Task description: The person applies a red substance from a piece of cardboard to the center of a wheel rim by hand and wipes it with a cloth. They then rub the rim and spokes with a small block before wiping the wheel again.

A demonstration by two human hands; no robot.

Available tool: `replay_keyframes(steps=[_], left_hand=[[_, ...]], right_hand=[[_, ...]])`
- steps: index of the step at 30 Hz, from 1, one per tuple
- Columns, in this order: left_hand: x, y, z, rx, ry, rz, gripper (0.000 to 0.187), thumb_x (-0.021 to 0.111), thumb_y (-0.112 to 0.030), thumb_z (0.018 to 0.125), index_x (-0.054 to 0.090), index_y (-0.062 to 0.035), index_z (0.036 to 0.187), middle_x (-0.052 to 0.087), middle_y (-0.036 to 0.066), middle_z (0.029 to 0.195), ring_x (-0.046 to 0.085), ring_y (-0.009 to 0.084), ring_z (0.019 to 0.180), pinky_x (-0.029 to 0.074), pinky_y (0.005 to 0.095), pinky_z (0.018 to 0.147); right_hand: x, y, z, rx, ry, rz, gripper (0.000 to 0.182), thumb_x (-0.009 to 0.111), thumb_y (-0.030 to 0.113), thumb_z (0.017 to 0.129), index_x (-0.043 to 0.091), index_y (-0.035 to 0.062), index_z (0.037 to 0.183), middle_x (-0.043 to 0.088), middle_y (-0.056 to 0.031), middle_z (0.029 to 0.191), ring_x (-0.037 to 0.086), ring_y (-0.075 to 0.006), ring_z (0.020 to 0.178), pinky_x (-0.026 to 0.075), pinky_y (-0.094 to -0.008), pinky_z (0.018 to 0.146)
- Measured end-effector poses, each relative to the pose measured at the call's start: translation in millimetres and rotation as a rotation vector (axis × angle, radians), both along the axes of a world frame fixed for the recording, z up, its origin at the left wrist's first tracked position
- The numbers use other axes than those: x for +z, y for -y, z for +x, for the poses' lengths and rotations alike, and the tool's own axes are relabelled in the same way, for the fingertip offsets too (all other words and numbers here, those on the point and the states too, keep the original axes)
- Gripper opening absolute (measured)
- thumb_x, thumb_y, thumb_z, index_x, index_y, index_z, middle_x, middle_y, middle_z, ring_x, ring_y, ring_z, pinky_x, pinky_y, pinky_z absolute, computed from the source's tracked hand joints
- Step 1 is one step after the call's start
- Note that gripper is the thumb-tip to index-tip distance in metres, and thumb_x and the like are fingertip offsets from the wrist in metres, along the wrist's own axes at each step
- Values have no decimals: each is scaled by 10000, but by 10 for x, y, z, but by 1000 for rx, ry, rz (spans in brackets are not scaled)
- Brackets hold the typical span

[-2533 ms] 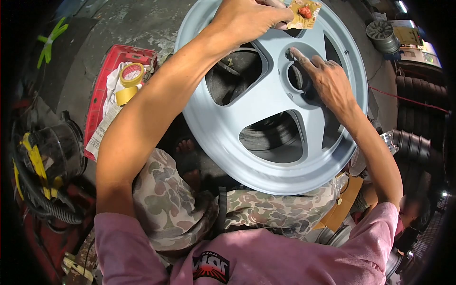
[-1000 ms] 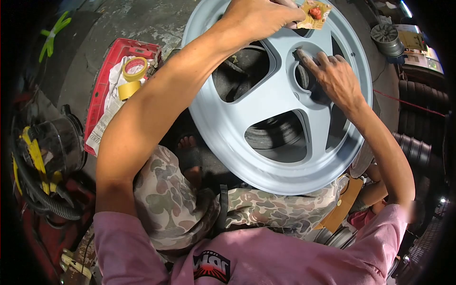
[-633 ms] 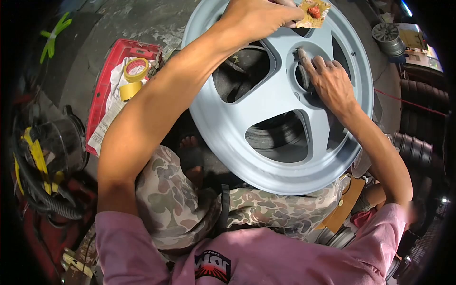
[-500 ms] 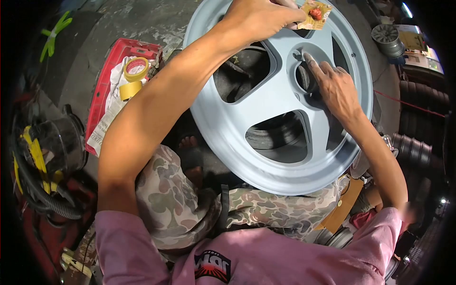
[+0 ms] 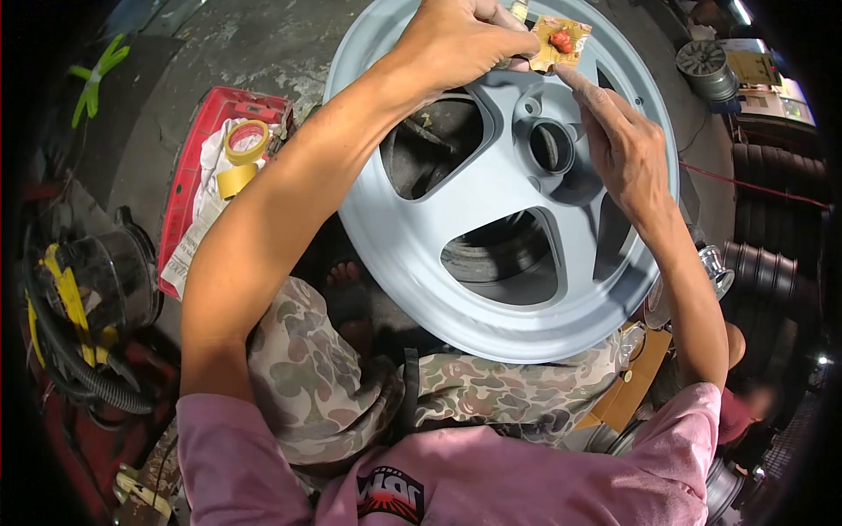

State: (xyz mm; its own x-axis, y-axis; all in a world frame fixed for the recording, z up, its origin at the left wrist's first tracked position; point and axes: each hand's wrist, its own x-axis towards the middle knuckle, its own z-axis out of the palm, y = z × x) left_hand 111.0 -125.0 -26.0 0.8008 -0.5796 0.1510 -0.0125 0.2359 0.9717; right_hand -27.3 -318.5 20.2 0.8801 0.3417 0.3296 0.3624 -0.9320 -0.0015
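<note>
My left hand (image 5: 469, 39) is closed at the top of the view, pinching a small tan card (image 5: 574, 58) by its left edge. A lump of red putty (image 5: 561, 40) sits on the card. A pale narrow object (image 5: 519, 10) shows by the left fingers; I cannot make out what it is. My right hand (image 5: 621, 145) has its index finger stretched out to the card's lower edge, other fingers partly bent, with nothing visibly held. Beneath both hands a light grey wheel rim (image 5: 509, 219) stands tilted, its centre hole and bolt holes showing.
To the left, a red tray (image 5: 181, 188) holds yellow tape rolls (image 5: 246, 142), cloth and newspaper. A vacuum-like machine (image 5: 114, 272) with a black hose stands further left. Other rims (image 5: 706, 70) and stacked tyres (image 5: 776, 188) line the right, where another person (image 5: 735, 416) is partly visible.
My right hand has moved up from the rim's hub to the card's lower edge. The card in my left hand has shifted slightly left and down.
</note>
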Motion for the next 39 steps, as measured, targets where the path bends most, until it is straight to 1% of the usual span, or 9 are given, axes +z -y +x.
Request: replay_keyframes(steps=[3, 7, 12, 13, 15, 17, 27, 34, 39], left_hand=[[-37, 3, 7, -89, -104, -61, 134, 814, -98, 837, 752, 16, 805, 700, 25, 720, 601, 67, 626, 453, 236, 552], [-72, 24, 14, 11, 43, 21, 128, 798, -87, 821, 737, 19, 783, 690, 23, 707, 586, 69, 619, 452, 249, 554], [-1, -12, -12, 82, 100, 27, 169, 814, -118, 812, 725, 15, 761, 686, 19, 701, 573, 66, 620, 446, 260, 556], [17, 0, -20, 90, 95, 3, 183, 821, -132, 810, 729, 17, 757, 687, 21, 697, 575, 66, 621, 445, 261, 556], [73, -15, -39, 96, 90, -22, 198, 828, -146, 808, 733, 19, 753, 688, 24, 693, 576, 66, 621, 444, 262, 556], [124, -47, -47, 103, 108, 116, 214, 836, -161, 807, 744, 24, 751, 692, 31, 685, 576, 66, 617, 447, 262, 556], [45, 1, -4, 86, 104, 61, 210, 833, -162, 817, 762, 29, 766, 701, 36, 684, 585, 65, 618, 448, 254, 550], [38, -3, -9, 72, 120, 31, 203, 845, -147, 819, 745, 20, 761, 686, 22, 690, 577, 60, 624, 443, 251, 544], [64, 55, -35, 44, 71, -115, 162, 840, -104, 817, 729, 13, 807, 670, 5, 712, 563, 57, 622, 440, 241, 542]], right_hand=[[-14, -28, 21, -4, -20, -32, 535, 649, -36, 930, 618, 203, 1407, 624, -96, 787, 616, -254, 636, 501, -401, 572], [-84, 58, -33, -47, -121, -42, 527, 669, 53, 925, 586, 229, 1414, 669, -87, 888, 662, -318, 707, 550, -428, 650], [-207, 314, -121, -96, -269, -446, 544, 610, 65, 920, 540, 124, 1457, 652, -105, 999, 705, -275, 851, 557, -403, 770], [-217, 313, -122, -95, -269, -447, 544, 610, 65, 920, 540, 124, 1457, 652, -105, 999, 705, -275, 851, 557, -403, 770], [-235, 295, -120, -14, -290, -633, 584, 583, 82, 916, 497, 91, 1493, 648, -110, 1024, 714, -247, 877, 545, -367, 815], [-233, 258, -87, -5, -282, -690, 591, 578, 92, 924, 481, 84, 1506, 649, -111, 1025, 714, -240, 871, 539, -359, 821], [-305, 207, 9, 42, -187, -958, 557, 566, 127, 951, 481, 51, 1497, 632, -89, 937, 689, -186, 764, 523, -307, 755], [-226, 147, 125, 63, -261, -987, 457, 573, 137, 956, 538, 32, 1400, 644, -102, 911, 709, -198, 741, 543, -317, 703], [-120, 197, 129, 81, -365, -798, 470, 577, 98, 948, 522, 63, 1413, 669, -145, 989, 729, -257, 772, 583, -358, 716]])
